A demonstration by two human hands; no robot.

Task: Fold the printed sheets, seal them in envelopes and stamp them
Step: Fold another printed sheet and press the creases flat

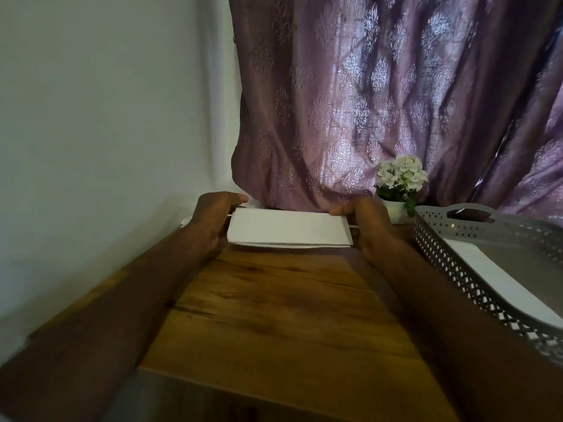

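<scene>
Now your left hand (pixel 210 220) grips the left end of the folded white paper sheets (pixel 288 228), fingers curled over the far corner. That stack lies at the far edge of the brown wooden table (pixel 274 315), between your fingers. Your right hand (pixel 365 222) clasps its right end. Just right of those fingers stands a white-flowered potted plant (pixel 400 181), then a grey perforated plastic tray (pixel 457 257) holding white paper.
</scene>
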